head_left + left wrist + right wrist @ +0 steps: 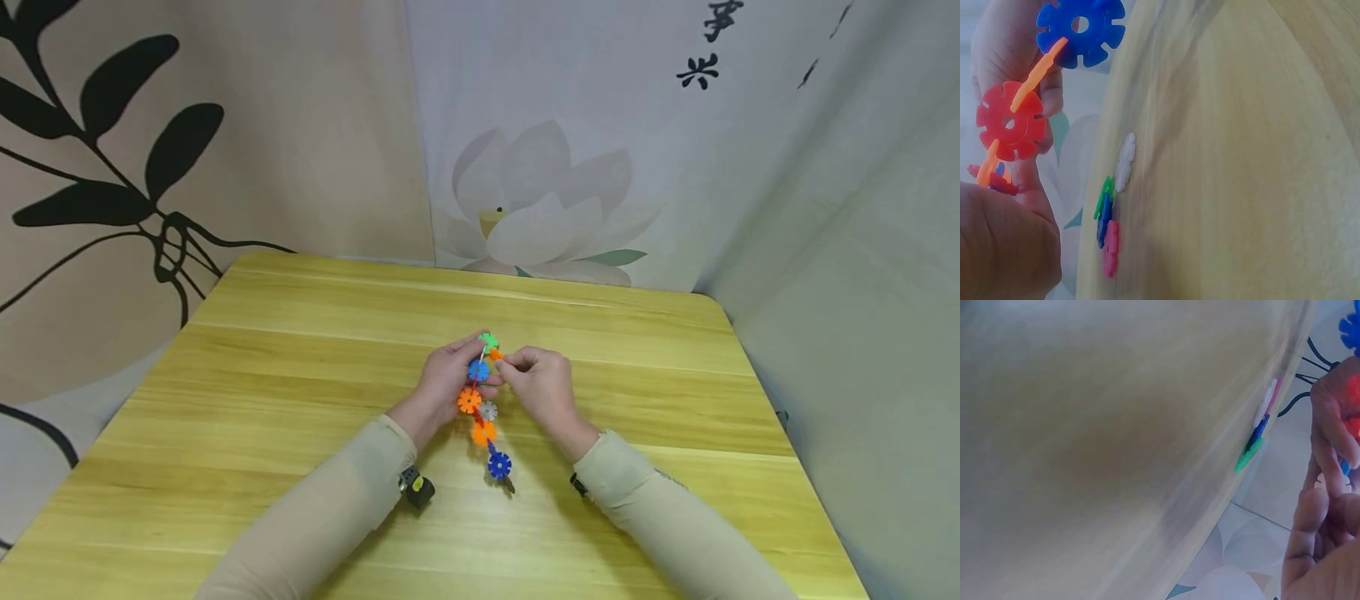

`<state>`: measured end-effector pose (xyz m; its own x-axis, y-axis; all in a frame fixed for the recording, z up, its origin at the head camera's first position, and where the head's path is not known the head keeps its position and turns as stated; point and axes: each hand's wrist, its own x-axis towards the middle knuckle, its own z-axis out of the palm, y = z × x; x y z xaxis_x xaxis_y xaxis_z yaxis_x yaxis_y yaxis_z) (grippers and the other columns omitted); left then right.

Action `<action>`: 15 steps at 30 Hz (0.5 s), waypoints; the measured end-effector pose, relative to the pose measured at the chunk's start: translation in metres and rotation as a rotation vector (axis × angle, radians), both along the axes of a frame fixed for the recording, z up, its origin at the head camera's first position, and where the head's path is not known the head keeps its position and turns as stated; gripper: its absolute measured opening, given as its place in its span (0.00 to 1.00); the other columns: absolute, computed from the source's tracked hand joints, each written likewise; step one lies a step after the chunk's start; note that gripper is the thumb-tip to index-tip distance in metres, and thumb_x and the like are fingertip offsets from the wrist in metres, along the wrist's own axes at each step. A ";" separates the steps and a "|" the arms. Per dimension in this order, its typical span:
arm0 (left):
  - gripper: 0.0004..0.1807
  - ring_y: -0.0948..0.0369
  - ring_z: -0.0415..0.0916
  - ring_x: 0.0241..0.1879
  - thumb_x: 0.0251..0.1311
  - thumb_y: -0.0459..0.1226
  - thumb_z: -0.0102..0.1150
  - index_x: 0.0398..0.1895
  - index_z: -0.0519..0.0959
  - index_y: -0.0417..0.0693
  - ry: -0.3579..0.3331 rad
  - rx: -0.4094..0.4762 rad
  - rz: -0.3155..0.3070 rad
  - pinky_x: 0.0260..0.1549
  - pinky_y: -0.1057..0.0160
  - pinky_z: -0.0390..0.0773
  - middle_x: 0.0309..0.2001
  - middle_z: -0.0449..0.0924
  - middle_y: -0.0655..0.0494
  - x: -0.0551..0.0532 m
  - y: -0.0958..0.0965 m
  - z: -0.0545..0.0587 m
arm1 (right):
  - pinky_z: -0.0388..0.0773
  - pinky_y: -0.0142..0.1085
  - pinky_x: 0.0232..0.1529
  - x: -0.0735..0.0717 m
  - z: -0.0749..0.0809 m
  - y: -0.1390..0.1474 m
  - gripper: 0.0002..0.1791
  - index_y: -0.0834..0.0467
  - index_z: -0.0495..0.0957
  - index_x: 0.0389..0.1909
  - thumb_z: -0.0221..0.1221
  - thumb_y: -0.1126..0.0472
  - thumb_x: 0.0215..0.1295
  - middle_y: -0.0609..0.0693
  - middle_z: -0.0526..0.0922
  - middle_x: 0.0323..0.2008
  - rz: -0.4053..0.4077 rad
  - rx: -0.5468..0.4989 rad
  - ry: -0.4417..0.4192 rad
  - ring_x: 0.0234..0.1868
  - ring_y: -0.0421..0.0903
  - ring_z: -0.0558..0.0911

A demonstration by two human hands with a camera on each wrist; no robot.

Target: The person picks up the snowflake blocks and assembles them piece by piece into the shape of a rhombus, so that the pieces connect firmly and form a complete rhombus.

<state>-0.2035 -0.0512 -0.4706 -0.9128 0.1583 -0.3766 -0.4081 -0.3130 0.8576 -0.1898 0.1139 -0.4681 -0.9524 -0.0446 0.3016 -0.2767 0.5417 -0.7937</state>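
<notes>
A chain of slotted plastic discs (469, 401), joined edge to edge in orange, red, blue and green, is held in my left hand (442, 379). Its lower end, with a dark blue disc (499, 465), hangs down toward my body. My right hand (542, 385) pinches a small orange disc (496, 354) between thumb and fingers, right beside the green disc (489, 342) at the chain's upper end. Whether these two discs are joined I cannot tell. In the left wrist view a red disc (1026, 140) of the chain shows in front of the left hand.
Loose discs lie on the wooden table (322, 333) in the wrist views: white (1125, 162), green (1104, 199), blue (1104, 222) and pink (1110, 249). A grey disc (487, 411) shows beside the chain. Printed curtains (315, 125) stand behind the table.
</notes>
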 end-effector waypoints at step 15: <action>0.23 0.59 0.87 0.23 0.82 0.44 0.54 0.76 0.76 0.55 0.014 -0.014 0.019 0.23 0.62 0.89 0.48 0.90 0.43 0.003 0.006 0.000 | 0.79 0.24 0.20 0.003 -0.002 -0.006 0.05 0.64 0.91 0.27 0.71 0.69 0.62 0.58 0.91 0.25 -0.007 0.001 0.078 0.23 0.46 0.89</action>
<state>-0.2003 -0.0450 -0.4711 -0.9207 0.1359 -0.3659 -0.3903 -0.3082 0.8676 -0.1870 0.1074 -0.4697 -0.9262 -0.0379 0.3751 -0.3338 0.5447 -0.7693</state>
